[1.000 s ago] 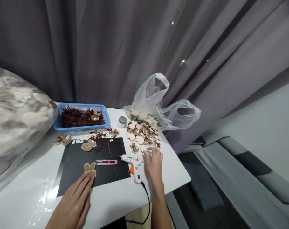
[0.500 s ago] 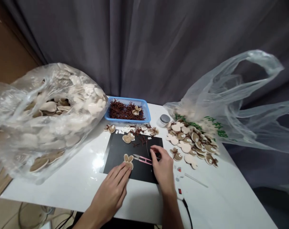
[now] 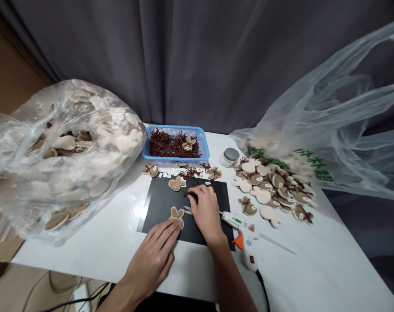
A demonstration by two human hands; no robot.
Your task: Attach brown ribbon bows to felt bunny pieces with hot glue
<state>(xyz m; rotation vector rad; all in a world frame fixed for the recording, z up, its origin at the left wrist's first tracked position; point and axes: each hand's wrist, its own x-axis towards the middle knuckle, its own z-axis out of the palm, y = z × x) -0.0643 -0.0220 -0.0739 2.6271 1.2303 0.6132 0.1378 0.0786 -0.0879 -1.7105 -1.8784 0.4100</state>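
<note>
My left hand (image 3: 154,255) lies flat on the white table, its fingertips pressing a small tan bunny-shaped piece (image 3: 177,216) on the black mat (image 3: 161,203). My right hand (image 3: 206,212) rests on the mat with its fingers curled over brown string bits (image 3: 190,194); what it pinches is hidden. The pink snips (image 3: 187,210) lie mostly under that hand. A white glue gun (image 3: 244,234) with an orange trigger lies just right of my right wrist.
A blue basket (image 3: 203,149) of brown bows stands behind the mat. A large clear bag (image 3: 60,156) of tan pieces fills the left. A heap of finished pieces (image 3: 275,190), a small jar (image 3: 229,156) and an empty plastic bag (image 3: 340,121) lie right.
My right hand moved from the glue gun across the snips to the string bits at the mat's far side. My left hand stayed on the bunny piece. The view swung left.
</note>
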